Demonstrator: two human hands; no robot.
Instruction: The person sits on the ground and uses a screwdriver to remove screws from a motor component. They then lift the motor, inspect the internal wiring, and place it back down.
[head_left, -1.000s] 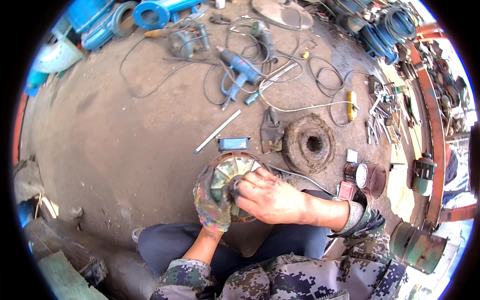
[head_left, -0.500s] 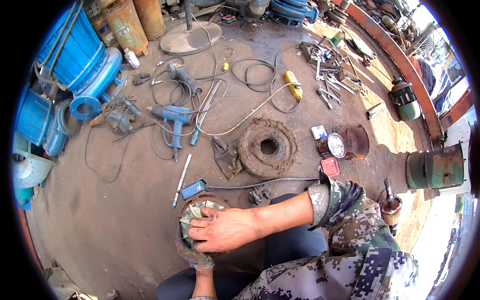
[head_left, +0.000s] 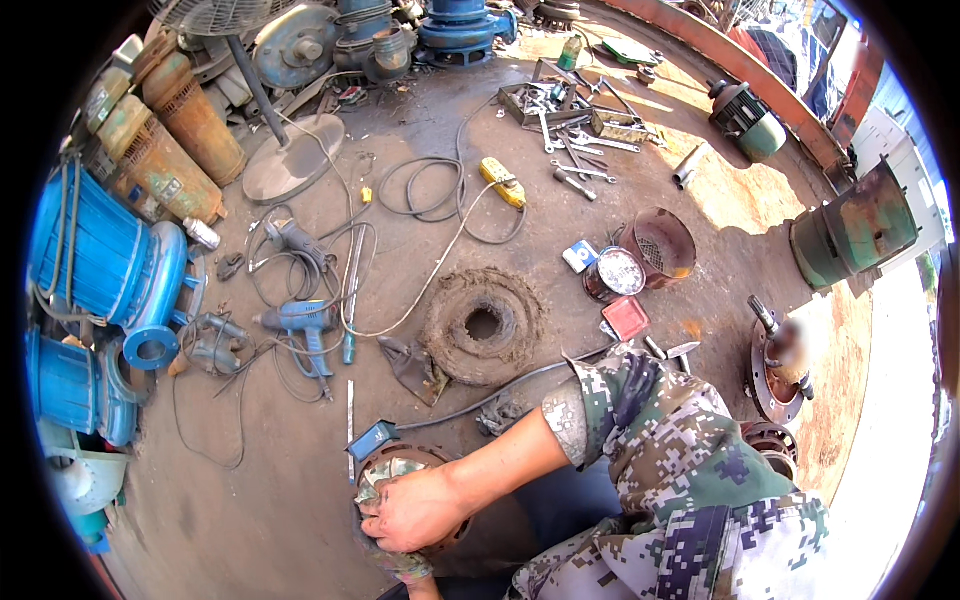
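A round, rusty-rimmed metal housing [head_left: 445, 458] lies low in front of me, with a pale green patch [head_left: 392, 474] in its mouth; whether that is cloth or metal I cannot tell. Over its left part bends my bare right hand [head_left: 418, 508], fingers curled downward and their tips partly hidden. What they close on is not plain. My left hand [head_left: 402, 565], in a dirty patterned glove, holds the housing's lower left edge, largely covered by the right hand. Touching the far rim is a small blue box [head_left: 373, 438].
Beyond lies a mud-caked ring [head_left: 455, 350] beside a dark rag [head_left: 412, 368]. A blue heat gun [head_left: 305, 325] and cables spread left. Tins [head_left: 614, 274], a red dish [head_left: 626, 318] and wrenches [head_left: 575, 155] are ahead right. Blue pumps [head_left: 110, 265] line the left; a shafted rotor [head_left: 785, 360] stands right.
My view has swung, so the floor objects sit further left and the far background shows more. My right hand has moved toward the housing's left edge, its fingers more curled. The left still holds the edge.
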